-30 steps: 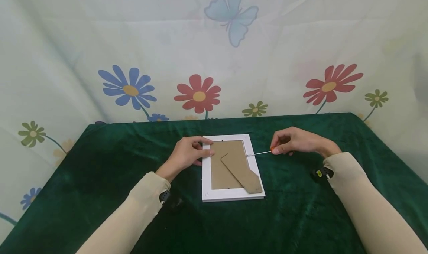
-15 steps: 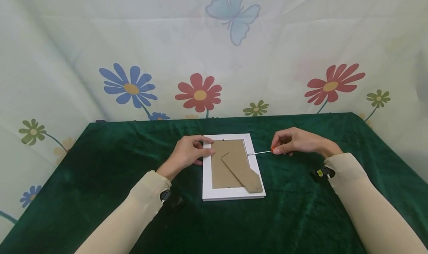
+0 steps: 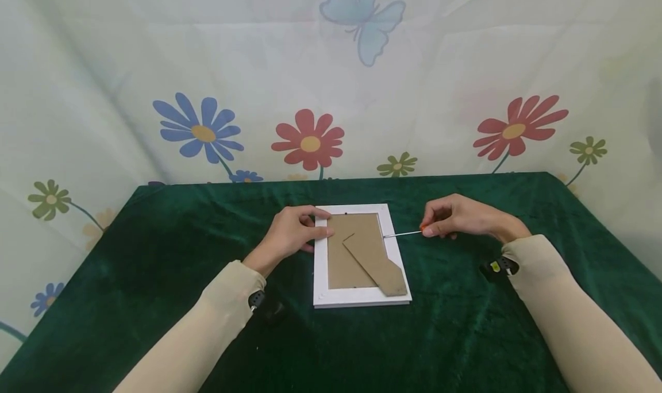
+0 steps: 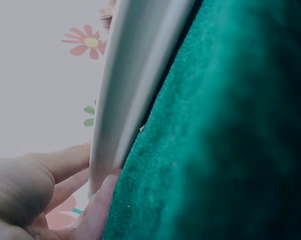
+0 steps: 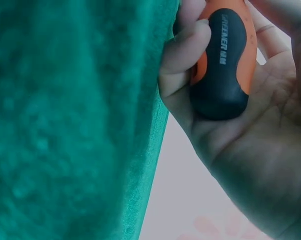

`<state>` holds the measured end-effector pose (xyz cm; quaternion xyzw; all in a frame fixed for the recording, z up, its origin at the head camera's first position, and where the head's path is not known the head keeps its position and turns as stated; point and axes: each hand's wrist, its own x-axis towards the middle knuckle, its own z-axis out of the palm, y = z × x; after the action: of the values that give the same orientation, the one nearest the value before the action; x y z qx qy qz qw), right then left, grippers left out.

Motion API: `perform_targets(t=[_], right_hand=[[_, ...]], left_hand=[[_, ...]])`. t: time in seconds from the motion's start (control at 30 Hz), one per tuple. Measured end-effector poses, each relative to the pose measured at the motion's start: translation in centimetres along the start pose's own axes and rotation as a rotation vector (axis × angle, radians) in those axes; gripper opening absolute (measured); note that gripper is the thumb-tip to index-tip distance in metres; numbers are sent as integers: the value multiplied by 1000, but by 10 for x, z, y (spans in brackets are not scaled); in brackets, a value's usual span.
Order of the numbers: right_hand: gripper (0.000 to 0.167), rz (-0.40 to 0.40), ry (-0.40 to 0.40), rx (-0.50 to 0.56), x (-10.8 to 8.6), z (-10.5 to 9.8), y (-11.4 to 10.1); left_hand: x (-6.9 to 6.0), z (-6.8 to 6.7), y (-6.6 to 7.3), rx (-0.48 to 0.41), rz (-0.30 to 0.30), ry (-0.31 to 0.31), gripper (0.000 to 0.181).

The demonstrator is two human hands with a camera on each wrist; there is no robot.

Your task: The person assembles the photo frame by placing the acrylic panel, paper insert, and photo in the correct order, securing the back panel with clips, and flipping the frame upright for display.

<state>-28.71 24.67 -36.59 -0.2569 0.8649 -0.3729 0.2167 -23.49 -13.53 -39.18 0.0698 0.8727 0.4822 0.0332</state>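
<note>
A white picture frame (image 3: 320, 272) lies face down, showing its brown backing board (image 3: 357, 226) and a slanted stand leg (image 3: 373, 262). My left hand (image 3: 287, 232) grips the frame's upper left edge, thumb on the back; the left wrist view shows fingertips (image 4: 98, 205) low against its side. Curled round the orange and black handle of a screwdriver (image 5: 230, 60), my right hand (image 3: 460, 216) sits to the right of the frame. The thin metal shaft (image 3: 405, 234) reaches left, and its tip touches the inner right edge of the frame, beside the backing.
Dark green velvet cloth (image 3: 207, 220) covers the table. Behind it hangs a pale curtain (image 3: 248, 54) printed with flowers and a butterfly. Small dark metal tabs (image 3: 346, 214) show at the frame's inner edge. Dark wrist devices (image 3: 500, 266) sit at both cuffs.
Both hands, the frame and the screwdriver hold nearly the same places. The whole view has shifted slightly, with the scene a little higher now.
</note>
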Motion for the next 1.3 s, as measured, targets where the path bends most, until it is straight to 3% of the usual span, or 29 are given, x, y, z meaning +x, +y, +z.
perform_targets(t=[1.3], right_hand=[[12, -16, -52, -91, -4, -3, -21]], left_hand=[[-2, 0, 2, 0, -13, 17, 43]])
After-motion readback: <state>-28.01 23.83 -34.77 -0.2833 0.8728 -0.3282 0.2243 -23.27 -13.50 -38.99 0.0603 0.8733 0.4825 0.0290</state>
